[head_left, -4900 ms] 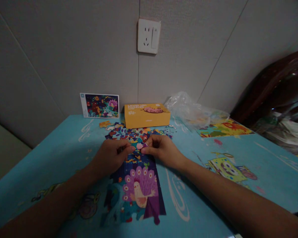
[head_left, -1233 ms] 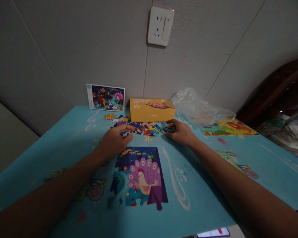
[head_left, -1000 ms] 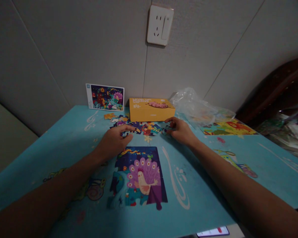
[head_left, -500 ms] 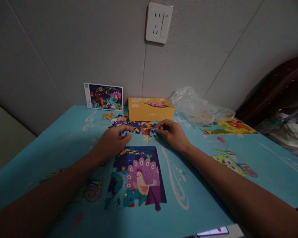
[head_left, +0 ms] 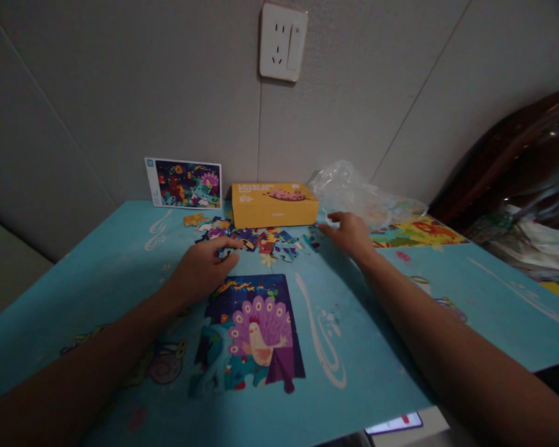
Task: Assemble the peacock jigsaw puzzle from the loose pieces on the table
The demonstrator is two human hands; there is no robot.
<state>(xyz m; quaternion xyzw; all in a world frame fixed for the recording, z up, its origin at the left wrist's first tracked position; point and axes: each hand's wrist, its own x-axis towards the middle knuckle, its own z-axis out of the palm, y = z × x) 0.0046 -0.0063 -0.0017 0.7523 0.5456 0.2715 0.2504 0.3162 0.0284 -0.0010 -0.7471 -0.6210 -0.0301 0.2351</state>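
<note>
A partly joined jigsaw with a pink peacock (head_left: 249, 335) lies on the blue cartoon-printed table cover (head_left: 97, 273) in front of me. Beyond it spreads a heap of loose pieces (head_left: 256, 239). My left hand (head_left: 198, 270) rests palm down at the heap's near left edge, fingertips on the pieces. My right hand (head_left: 349, 236) reaches to the heap's right end, fingers spread and flat near a few small pieces (head_left: 313, 241); I see nothing gripped in it.
A yellow puzzle box (head_left: 274, 203) stands behind the heap, with a reference picture card (head_left: 184, 183) leaning on the wall to its left. A crumpled clear plastic bag (head_left: 358, 197) and another finished puzzle (head_left: 414, 233) lie at right. A wall socket (head_left: 282, 41) is above.
My right hand has moved from the middle of the heap out to its right end, and its fingers have spread. The left hand has stayed put. The view shifted slightly.
</note>
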